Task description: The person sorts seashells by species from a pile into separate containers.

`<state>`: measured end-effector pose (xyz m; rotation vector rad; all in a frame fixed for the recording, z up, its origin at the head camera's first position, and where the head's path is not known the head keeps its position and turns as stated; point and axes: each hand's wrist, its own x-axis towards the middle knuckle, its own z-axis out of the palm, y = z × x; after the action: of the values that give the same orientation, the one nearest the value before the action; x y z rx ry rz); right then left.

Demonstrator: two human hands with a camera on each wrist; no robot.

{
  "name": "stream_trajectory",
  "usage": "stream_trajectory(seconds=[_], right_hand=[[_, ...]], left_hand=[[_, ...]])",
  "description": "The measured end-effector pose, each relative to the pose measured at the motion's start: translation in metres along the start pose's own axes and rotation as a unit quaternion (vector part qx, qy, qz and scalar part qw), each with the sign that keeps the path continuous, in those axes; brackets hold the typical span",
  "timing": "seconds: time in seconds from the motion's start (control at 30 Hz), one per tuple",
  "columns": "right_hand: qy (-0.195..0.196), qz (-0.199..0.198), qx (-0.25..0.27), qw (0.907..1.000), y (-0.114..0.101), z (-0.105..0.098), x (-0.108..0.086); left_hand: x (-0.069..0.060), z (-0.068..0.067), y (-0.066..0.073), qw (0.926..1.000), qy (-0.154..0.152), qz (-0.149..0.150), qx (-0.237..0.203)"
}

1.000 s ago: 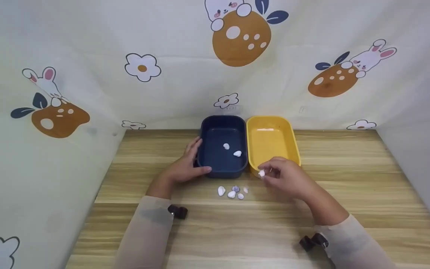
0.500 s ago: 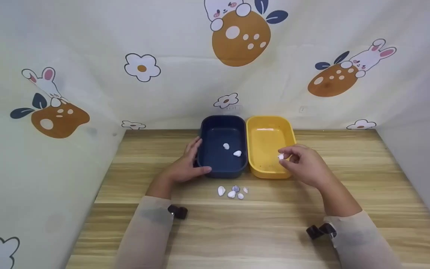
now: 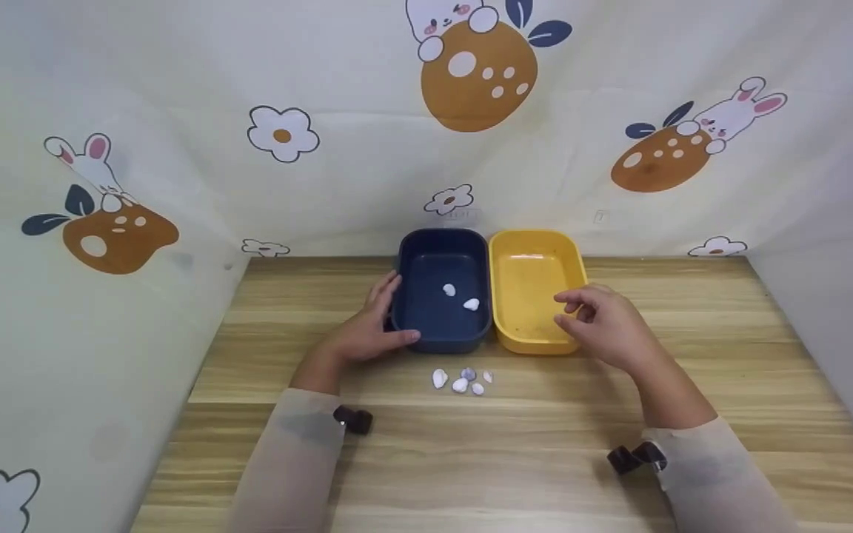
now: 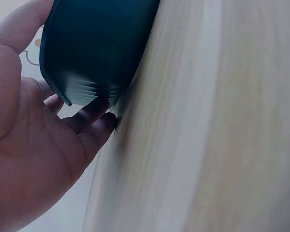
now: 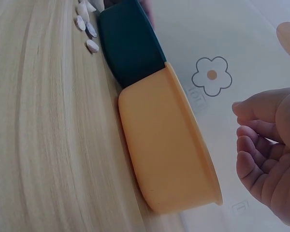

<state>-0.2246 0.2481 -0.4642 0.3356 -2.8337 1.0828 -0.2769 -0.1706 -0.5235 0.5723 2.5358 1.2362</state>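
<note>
My left hand [image 3: 362, 331] holds the dark blue bin [image 3: 443, 345] at its near left corner, thumb on the front rim and fingers against the left side. In the left wrist view the fingertips touch the outer wall of that bin [image 4: 96, 43]. Two white seashells [image 3: 449, 290] lie inside. Over the right rim of the yellow bin [image 3: 537, 346], my right hand [image 3: 611, 326] hovers with loosely bent fingers, thumb and fingertips apart. Nothing shows between them in the right wrist view of the hand [image 5: 268, 150]. No shell is visible in the yellow bin, part of which the hand hides.
Several small seashells [image 3: 460, 385] lie on the wooden table [image 3: 471, 459] in front of the bins. The bins stand side by side, close to the patterned wall cloth [image 3: 352, 185] at the back. A second cloth wall [image 3: 101, 333] rises at the left.
My right hand moved right and away from me, from the yellow bin's front edge to its right rim. The white seashell it pinched is gone from its fingers. The left hand stayed put.
</note>
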Motion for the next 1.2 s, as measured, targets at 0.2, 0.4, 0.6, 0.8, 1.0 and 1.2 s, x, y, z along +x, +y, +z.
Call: stream_trajectory(seconds=[0.2,0.4,0.6,0.8,1.0,1.2], right_hand=[[-0.007,-0.003,0.017,0.9998,-0.004,0.004,-0.001],[-0.02,-0.002,0.019,0.9996,-0.008,0.007,-0.003],[-0.025,-0.012,0.015,0.9995,-0.011,0.012,-0.005],[-0.038,-0.01,0.035,0.9986,-0.017,0.02,-0.007],[-0.044,-0.017,0.056,0.9973,-0.026,0.029,-0.011],[-0.063,-0.03,0.072,0.995,-0.036,0.042,-0.016]], left_hand=[[-0.001,0.0,0.001,1.0,0.0,-0.001,-0.001],[0.0,0.0,0.001,1.0,0.003,0.003,-0.002],[0.001,0.001,0.0,0.9999,0.005,0.012,-0.01],[0.001,0.001,0.0,0.9999,0.005,0.012,-0.008],[0.001,0.001,0.0,0.9998,0.006,0.015,-0.006],[0.0,0.0,0.001,0.9999,0.008,0.01,-0.005]])
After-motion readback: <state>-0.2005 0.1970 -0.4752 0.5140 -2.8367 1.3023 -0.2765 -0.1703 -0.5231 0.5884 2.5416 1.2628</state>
